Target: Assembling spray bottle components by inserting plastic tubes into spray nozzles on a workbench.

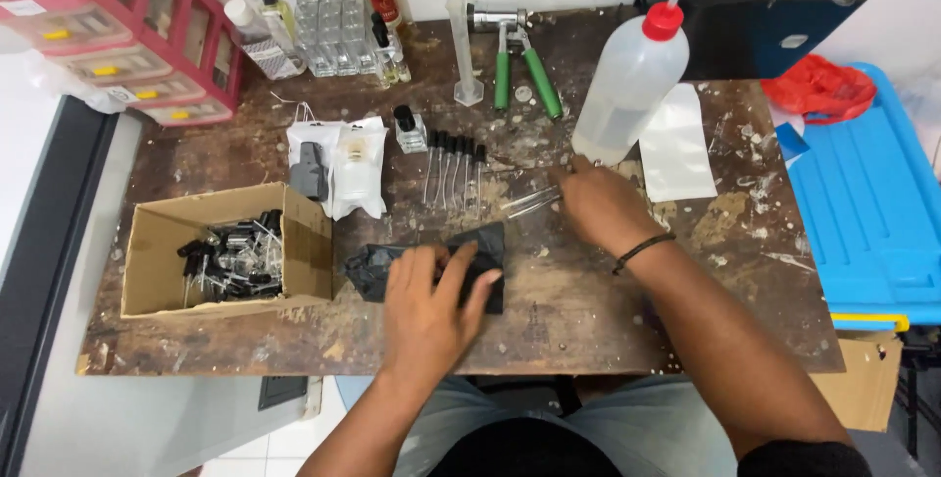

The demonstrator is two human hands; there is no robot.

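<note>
Nearest the table's front edge, the left hand (428, 302) lies flat with fingers spread on a black plastic bag (431, 263) at the middle of the worn wooden table (588, 310). Left of it, an open cardboard box (157, 251) holds a heap of black spray pumps with thin tubes; its side nearly touches the bag. The right hand (598, 204) is closed on a clear tube (529, 202), just past the bag. Bare, stained wood lies open to the right front. Farther back stand a row of black-capped sprayers (453, 168), two white packets (343, 165) and a squeeze bottle with a red cap (629, 80), part filled with clear liquid. Along the far edge are empty glass bottles (333, 31), green-handled pliers (520, 65) and a red drawer unit (147, 26).
</note>
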